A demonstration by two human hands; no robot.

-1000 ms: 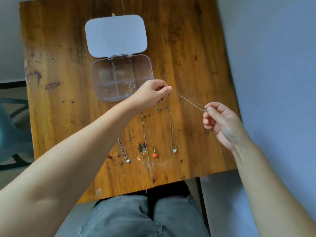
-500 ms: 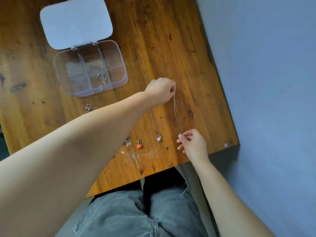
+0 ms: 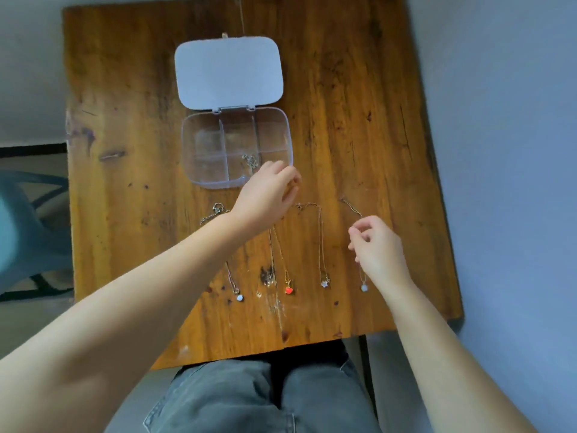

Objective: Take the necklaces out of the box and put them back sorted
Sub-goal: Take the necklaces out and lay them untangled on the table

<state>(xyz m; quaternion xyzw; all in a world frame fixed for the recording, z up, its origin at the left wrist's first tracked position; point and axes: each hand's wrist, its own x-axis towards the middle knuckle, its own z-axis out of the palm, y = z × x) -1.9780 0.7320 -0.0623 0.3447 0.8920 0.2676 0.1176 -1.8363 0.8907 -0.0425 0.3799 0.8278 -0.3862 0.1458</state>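
A clear compartment box (image 3: pixel 288 142) lies open on the wooden table (image 3: pixel 359 104), its white lid (image 3: pixel 229 73) folded back. One chain (image 3: pixel 249 160) is left in a front compartment. Several necklaces lie stretched side by side in front of the box: one with a pale pendant (image 3: pixel 239 297), one with a red heart (image 3: pixel 289 290), one with a small white pendant (image 3: pixel 324 283), and the rightmost with a pale pendant (image 3: pixel 363 288). My left hand (image 3: pixel 265 198) hovers by the box's front right corner, fingers apart. My right hand (image 3: pixel 379 248) is above the rightmost necklace, fingers loose, holding nothing.
A silver chain with a clasp (image 3: pixel 215 210) lies left of my left wrist. The table's front edge is near my knees in grey jeans (image 3: pixel 259 398). A teal chair (image 3: pixel 28 226) stands left of the table. A grey wall runs along the right.
Both hands held the rightmost necklace stretched and laid it on the table; now both have let go. My left hand has moved back toward the box, my right lifted slightly.
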